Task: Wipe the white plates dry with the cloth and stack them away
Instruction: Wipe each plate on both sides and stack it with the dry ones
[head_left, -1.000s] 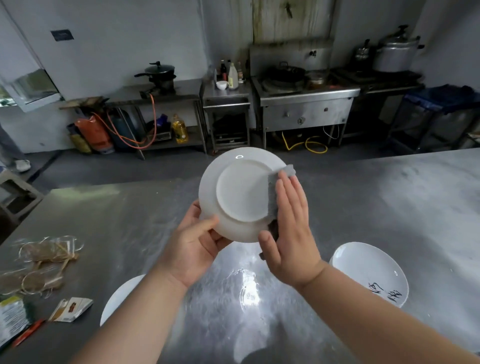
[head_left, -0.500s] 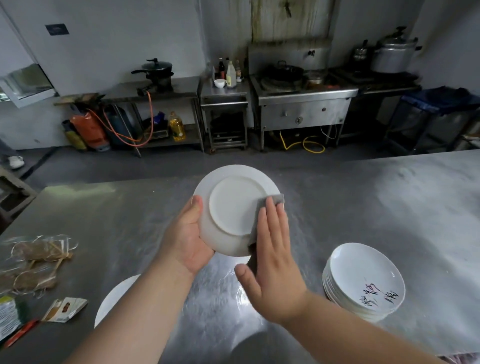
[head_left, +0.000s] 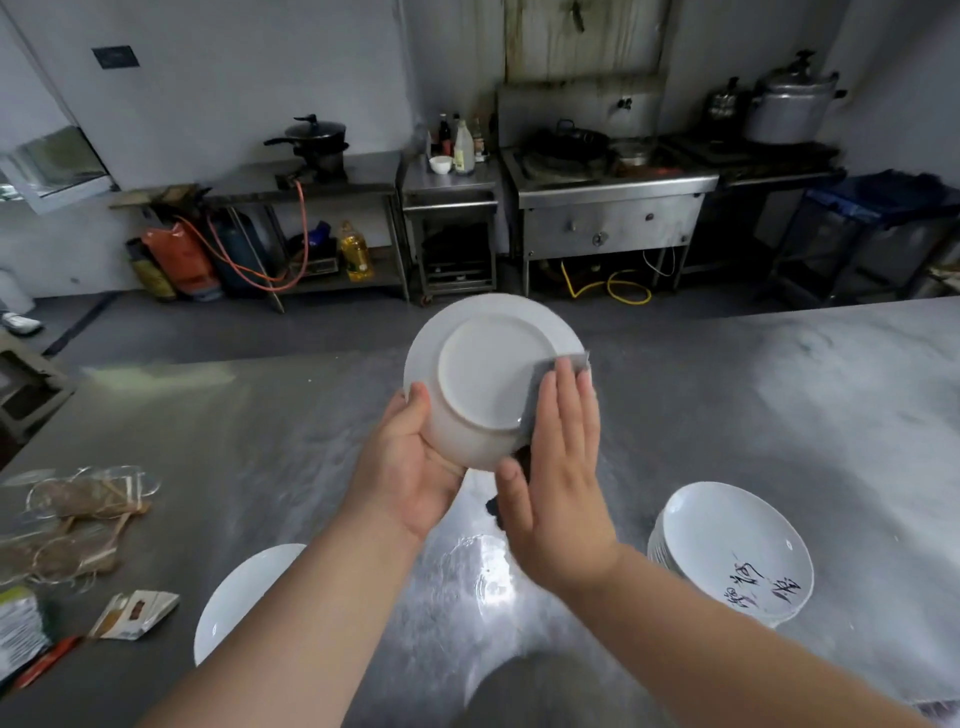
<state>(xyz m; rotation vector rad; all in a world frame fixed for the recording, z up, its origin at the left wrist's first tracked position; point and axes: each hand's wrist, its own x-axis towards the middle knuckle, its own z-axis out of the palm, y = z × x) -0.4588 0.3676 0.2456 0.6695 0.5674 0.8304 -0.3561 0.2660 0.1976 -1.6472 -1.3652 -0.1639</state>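
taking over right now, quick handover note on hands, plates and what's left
Left hand grips the plate by its rim, underside toward the camera, above the table.
Right hand presses the cloth flat on that underside.
A stack of plates sits on the right, a lone plate near left.
Done: cannot tell which of these are dry.
Left: finish wiping this plate, stack it.

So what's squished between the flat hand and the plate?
A grey cloth. The head view shows the right hand pressing it flat against the underside of the white plate.
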